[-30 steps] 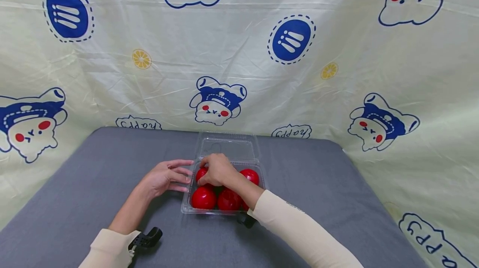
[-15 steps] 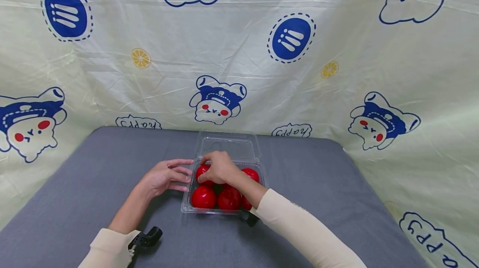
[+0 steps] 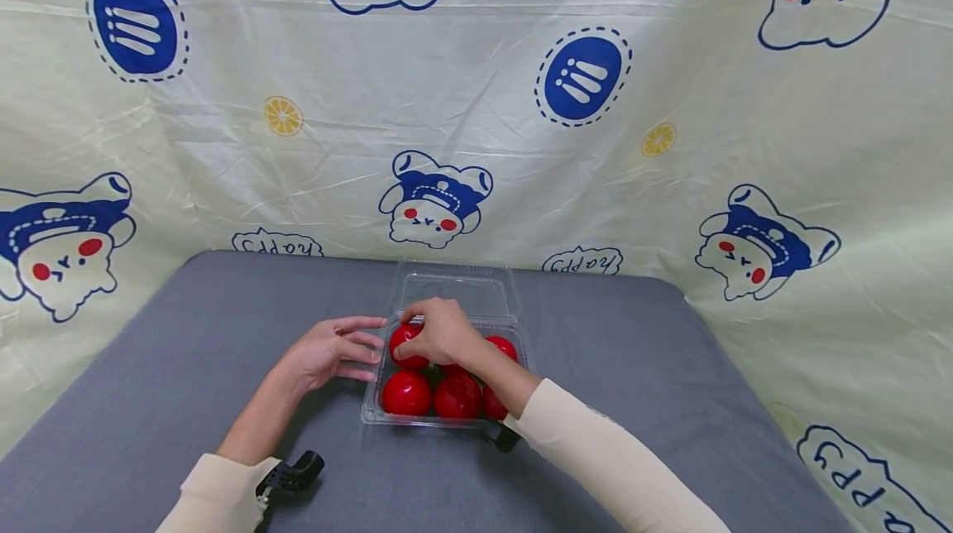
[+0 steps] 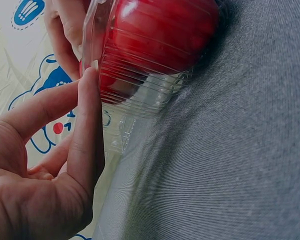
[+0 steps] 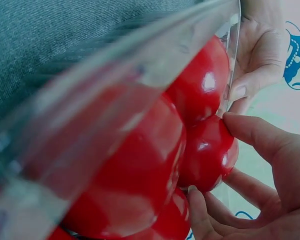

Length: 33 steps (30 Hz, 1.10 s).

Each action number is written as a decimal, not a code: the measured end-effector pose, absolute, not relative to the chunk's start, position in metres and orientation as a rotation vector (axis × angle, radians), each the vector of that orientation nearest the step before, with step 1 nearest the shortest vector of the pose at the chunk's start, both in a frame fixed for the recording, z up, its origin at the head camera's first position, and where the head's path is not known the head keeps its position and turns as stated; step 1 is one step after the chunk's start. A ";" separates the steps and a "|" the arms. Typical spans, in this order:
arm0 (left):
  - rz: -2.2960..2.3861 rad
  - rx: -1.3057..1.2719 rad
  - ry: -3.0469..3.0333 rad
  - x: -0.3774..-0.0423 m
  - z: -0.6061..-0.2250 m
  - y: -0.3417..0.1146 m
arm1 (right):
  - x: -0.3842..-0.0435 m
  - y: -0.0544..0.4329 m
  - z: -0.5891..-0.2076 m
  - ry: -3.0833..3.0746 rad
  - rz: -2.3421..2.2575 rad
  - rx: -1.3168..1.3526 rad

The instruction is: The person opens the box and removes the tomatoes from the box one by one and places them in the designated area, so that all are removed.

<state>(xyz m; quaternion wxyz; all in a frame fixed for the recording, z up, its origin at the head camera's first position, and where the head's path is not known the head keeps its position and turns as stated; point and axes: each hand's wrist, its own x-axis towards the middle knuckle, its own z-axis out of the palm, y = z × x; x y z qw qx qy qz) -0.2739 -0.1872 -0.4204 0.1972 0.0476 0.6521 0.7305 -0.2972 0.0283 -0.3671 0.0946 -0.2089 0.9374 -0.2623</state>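
A clear plastic clamshell box (image 3: 370,417) holds several glossy, round red fruits (image 3: 406,393), packed in rows. At the box's back left, my right hand (image 3: 447,336) pinches one red fruit (image 5: 207,157) between thumb and fingers; that fruit sits right against its neighbours. My left hand (image 3: 323,353) is beside the box's left side, fingers extended and fingertips at the rim. From the left wrist, the same fingers (image 4: 87,130) reach up to the box edge. My right forearm hides part of the fruits on the right.
The box's transparent lid (image 3: 454,289) lies folded back behind it. A grey cloth (image 3: 625,367) covers the table. Behind stands a pale curtain (image 3: 491,86) printed with cartoon bears. Each wrist wears a black strap device (image 3: 290,475).
My right hand has shifted slightly to the right and back, showing more of the pinched fruit. My left hand stays at the box's side.
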 end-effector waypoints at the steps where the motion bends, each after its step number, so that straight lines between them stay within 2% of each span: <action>1: 2.044 0.131 1.828 -0.274 -0.420 -0.187 | -0.297 0.029 -0.366 2.779 -0.786 -0.612; 33: 2.036 0.096 1.851 -0.275 -0.420 -0.186 | -0.291 0.053 -0.352 2.751 -1.115 -0.514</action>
